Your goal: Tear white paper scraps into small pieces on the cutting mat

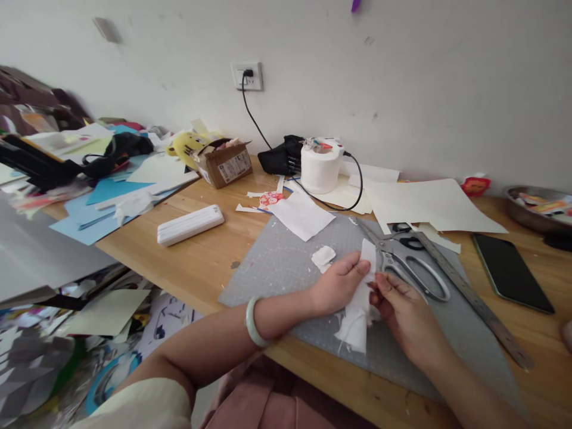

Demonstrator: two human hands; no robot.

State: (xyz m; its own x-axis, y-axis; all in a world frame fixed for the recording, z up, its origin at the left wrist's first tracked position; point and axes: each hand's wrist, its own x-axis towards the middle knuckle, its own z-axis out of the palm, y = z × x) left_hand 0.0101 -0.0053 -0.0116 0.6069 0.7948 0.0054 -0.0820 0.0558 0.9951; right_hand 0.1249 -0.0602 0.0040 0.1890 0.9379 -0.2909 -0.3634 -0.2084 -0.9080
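My left hand (342, 281), below a pale green bangle (255, 322), is closed on a strip of white tissue (356, 325). The strip stands up past my thumb and hangs down with a frayed lower end. At its right edge, my right hand (407, 316) pinches with thumb and forefinger; the tissue seems to be between those fingertips, though they partly hide it. Both hands are over a grey cutting mat (268, 274). Just beyond them lie scissors (413, 274) with silver handles. A crumpled white piece (323, 257) rests left of the strip.
A steel ruler (478, 301) and a phone (513, 271) lie to the right. Behind the mat are a tissue roll (320, 170) with a black cable, and paper sheets (431, 205). Further left are a white case (190, 224) and a cardboard box (224, 164).
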